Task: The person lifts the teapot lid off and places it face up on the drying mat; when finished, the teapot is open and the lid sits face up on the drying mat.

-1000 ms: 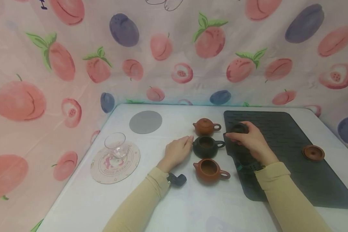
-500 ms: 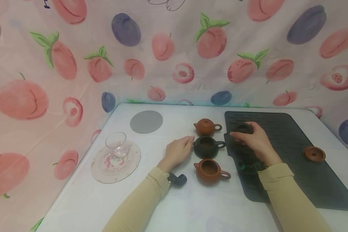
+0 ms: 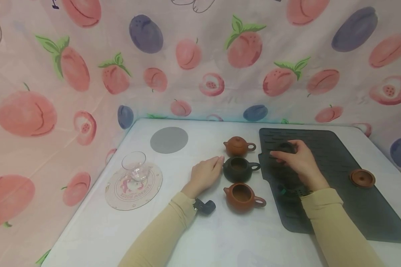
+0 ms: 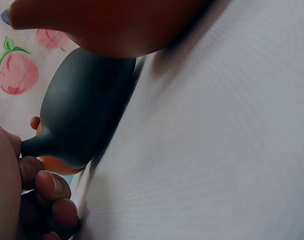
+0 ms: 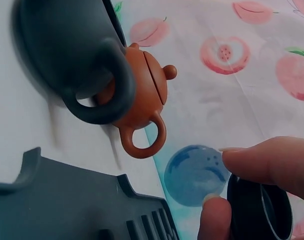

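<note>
Two hands flank the dark teapot (image 3: 238,168): left hand (image 3: 205,174) touches its spout, fingers relaxed; right hand (image 3: 295,159) pinches the dark lid (image 3: 285,147) beside it.

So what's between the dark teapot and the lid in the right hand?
In the head view, only a bare strip of white table and the mat's edge separate the dark teapot from the lid that the right hand pinches.

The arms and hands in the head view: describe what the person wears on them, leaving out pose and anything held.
Both arms wear long, pale yellow-beige sleeves with ribbed cuffs: left sleeve, right sleeve. A black camera unit sits at the left wrist; a dark strap with green accents wraps the right wrist. The left hand and right hand are bare, without gloves.
</note>
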The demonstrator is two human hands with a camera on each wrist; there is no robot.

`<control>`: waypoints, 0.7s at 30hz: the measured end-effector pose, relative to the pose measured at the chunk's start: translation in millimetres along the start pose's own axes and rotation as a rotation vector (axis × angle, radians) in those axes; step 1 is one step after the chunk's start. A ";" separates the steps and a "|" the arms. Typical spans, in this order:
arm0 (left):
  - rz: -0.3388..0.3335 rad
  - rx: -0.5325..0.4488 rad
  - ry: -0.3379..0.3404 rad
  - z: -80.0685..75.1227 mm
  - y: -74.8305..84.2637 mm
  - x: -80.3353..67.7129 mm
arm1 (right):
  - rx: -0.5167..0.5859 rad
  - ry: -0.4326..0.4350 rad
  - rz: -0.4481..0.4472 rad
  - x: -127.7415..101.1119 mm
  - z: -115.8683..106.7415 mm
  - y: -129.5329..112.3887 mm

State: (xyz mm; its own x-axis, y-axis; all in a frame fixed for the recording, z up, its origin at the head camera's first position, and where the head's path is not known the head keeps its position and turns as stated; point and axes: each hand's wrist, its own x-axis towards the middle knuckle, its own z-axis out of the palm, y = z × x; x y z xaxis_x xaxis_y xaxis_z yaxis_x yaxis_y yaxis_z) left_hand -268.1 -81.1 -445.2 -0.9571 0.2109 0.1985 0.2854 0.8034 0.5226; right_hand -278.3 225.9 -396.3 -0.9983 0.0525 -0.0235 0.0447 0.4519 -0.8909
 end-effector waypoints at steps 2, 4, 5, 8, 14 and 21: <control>0.000 0.007 0.001 -0.2 0.1 0.1 | -0.002 0.006 0.000 -0.1 -0.9 0.4; 0.001 0.012 0.002 -0.2 0.3 -0.1 | -0.009 0.012 -0.002 -0.3 -1.8 1.4; 0.000 0.014 0.003 -0.2 0.4 -0.2 | -0.015 0.017 -0.003 -0.2 -2.2 2.1; 0.003 0.013 0.006 -0.2 1.0 -0.5 | -0.022 0.027 -0.011 -0.2 -3.9 4.5; 0.002 0.006 0.008 -1.0 1.3 -1.2 | -0.035 0.040 -0.014 0.6 -8.0 9.9; -0.001 0.004 0.002 0.1 -0.3 0.0 | -0.053 0.061 0.001 1.5 -14.0 16.3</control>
State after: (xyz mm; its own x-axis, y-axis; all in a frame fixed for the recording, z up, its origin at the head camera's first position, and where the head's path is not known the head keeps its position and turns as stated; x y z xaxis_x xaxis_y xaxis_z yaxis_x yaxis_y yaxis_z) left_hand -268.2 -81.3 -445.3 -0.9574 0.2086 0.1994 0.2838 0.8057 0.5199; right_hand -278.5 245.8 -404.5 -0.9943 0.1069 0.0048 0.0494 0.4984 -0.8655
